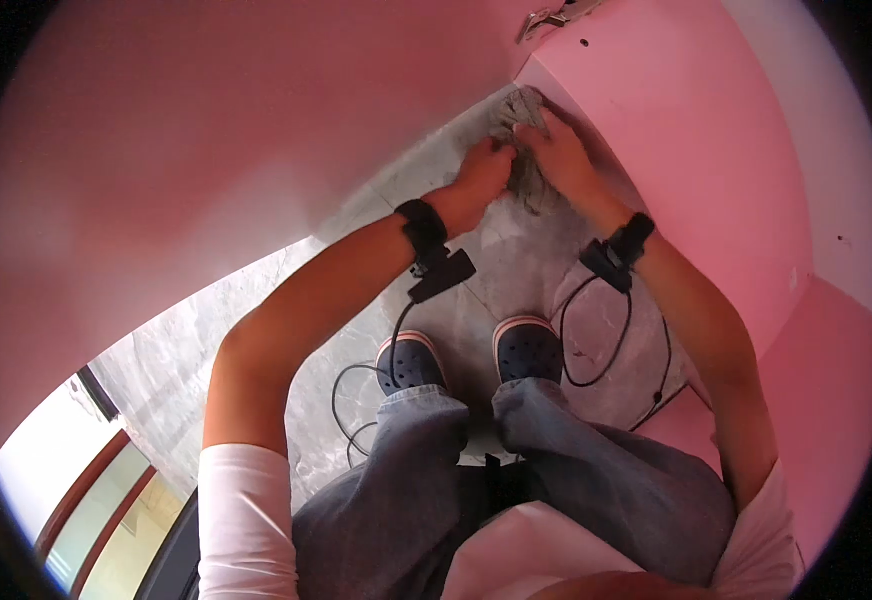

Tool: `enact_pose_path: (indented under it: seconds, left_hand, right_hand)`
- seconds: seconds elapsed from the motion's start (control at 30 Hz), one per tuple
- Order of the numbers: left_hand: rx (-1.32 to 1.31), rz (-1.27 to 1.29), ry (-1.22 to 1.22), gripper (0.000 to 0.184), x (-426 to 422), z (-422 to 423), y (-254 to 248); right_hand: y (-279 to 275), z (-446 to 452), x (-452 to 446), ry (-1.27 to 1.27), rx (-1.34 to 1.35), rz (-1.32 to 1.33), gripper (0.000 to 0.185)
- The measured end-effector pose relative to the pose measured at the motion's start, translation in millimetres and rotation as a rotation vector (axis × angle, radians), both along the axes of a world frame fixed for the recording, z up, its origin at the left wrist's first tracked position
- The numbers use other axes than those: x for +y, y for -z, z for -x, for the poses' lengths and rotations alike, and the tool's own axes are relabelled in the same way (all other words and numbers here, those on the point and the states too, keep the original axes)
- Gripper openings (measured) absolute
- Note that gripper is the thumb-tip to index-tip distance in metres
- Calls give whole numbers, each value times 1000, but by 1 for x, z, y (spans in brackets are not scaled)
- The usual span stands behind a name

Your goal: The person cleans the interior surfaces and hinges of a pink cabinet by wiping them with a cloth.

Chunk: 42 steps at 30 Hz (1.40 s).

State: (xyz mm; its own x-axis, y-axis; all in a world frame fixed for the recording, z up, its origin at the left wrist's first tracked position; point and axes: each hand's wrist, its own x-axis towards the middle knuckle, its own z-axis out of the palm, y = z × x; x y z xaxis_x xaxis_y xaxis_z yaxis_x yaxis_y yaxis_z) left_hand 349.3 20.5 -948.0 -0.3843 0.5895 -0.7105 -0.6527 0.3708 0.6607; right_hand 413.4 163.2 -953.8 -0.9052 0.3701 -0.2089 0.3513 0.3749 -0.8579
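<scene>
A crumpled grey cloth, damp-looking, hangs or lies near the floor corner where two pink panels meet. My left hand is closed at its left side, the fingers curled against the fabric. From the right, my right hand grips the same cloth, with thumb and fingers bent around its upper part. Some fingertips are hidden in the folds. Black straps with small dark boxes sit on both wrists.
A pink panel rises along the left, and a pink wall stands at the right. Metal hardware is fixed near the top. Grey marble-look tiles cover the floor. A black cable loops beside my dark clogs.
</scene>
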Motion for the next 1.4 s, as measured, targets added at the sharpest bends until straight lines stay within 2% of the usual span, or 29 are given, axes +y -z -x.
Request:
enact_pose_path:
  seconds: [0.17,0.27,0.33,0.47,0.53,0.63,0.67,0.73,0.83,0.93,1.03,1.1,1.23,1.33,1.4]
  left_hand:
    - [61,-61,-25,41,-9,4,-14]
    - [92,-90,-95,41,-7,17,-14]
    - [82,-103,-77,41,-8,20,-16]
    - [183,38,-171,44,-2,0,-11]
    - [240,101,-223,44,-7,0,-7]
    - [317,134,-271,46,-32,-2,-27]
    - [296,153,-263,42,-46,-4,-35]
    - [269,184,-276,39,-71,-5,-40]
    - [370,159,-251,31,-99,-8,-46]
    - [440,252,-255,25,-120,-18,-59]
    - [351,220,-282,23,-160,-29,-72]
    - [254,141,-427,19,-182,-41,-70]
    - [192,163,-541,16,-218,-52,-77]
    - [173,158,-649,16,-233,-65,-79]
    - [177,156,-719,15,-248,-73,-78]
  right_hand:
    - [23,4,-5,134,172,-77,47]
    - [6,22,-9,144,176,-164,44]
    - [4,23,-5,138,206,-9,45]
    - [3,20,-4,103,173,4,45]
    - [-19,21,-15,128,9,345,45]
    - [-41,19,-44,163,-54,461,43]
    - [-44,18,-51,147,-50,464,43]
    - [-49,18,-66,124,-104,659,41]
    - [-56,16,-84,125,-142,758,39]
    - [-60,18,-100,46,-175,737,36]
    - [-61,20,-130,-16,-210,781,34]
    - [-50,22,-148,-37,-263,833,34]
    - [-46,28,-184,-65,-317,949,34]
    - [-54,30,-212,-88,-323,823,34]
    - [-39,36,-227,-158,-337,896,32]
